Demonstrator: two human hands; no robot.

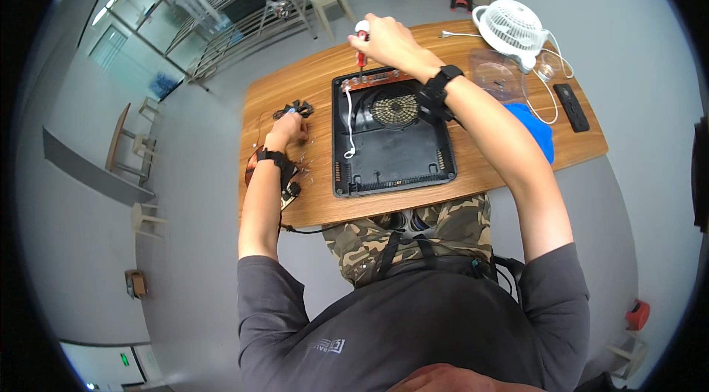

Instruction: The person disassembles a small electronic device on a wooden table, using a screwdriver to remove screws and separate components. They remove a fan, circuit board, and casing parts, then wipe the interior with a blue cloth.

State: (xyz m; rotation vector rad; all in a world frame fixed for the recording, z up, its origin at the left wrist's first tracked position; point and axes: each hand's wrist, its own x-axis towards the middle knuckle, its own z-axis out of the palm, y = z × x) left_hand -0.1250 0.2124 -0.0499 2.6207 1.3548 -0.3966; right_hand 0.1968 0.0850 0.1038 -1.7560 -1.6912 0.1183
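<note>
My right hand is closed around a screwdriver with a red and white handle. It stands upright, its shaft pointing down at the orange-brown circuit strip along the far edge of an open black appliance shell, which looks like an induction cooker's. Inside the shell are a round vent grille and a white cable with a looped end. To the shell's left, my left hand rests low over the table, fingers curled, beside a small black fan. Whatever its fingertips hold is hidden.
Small loose parts and a coil with a circuit board lie by my left wrist. At the right are a white fan, a clear tray, a blue cloth and a black power strip. The wooden table has rounded corners.
</note>
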